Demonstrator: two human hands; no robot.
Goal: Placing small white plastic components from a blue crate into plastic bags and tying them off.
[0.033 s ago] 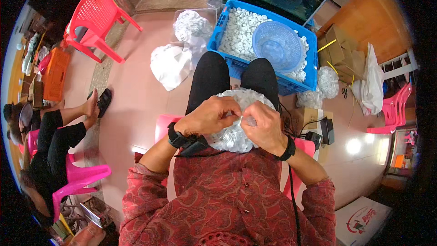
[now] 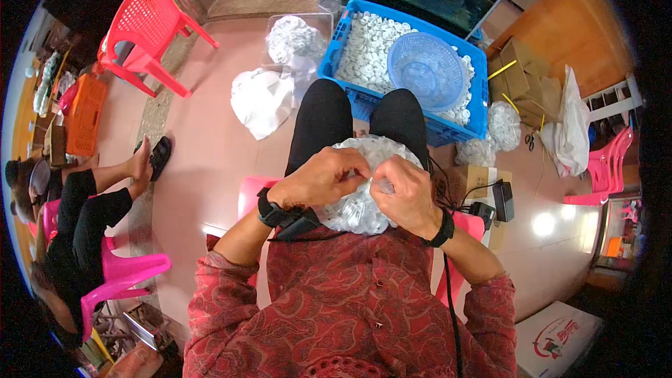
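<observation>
Unmoved: left hand (image 2: 327, 176) and right hand (image 2: 404, 192), each grip pinched on clear bag (image 2: 357, 213).

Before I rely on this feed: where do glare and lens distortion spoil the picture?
Head view: bright glare spots on the floor at right; edges bend toward the dark, grainy rim; the left hand and right hand look fairly sharp, but detail between them is too small to tell.

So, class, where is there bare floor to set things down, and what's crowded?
Bare floor lies at left, between the red chair, the white bundle and the magenta chair; another patch at right, between the pink chairs and the white box. It's crowded right of the blue crate, with clear bags and a cardboard box; a plastic bag takes up the lap.
</observation>
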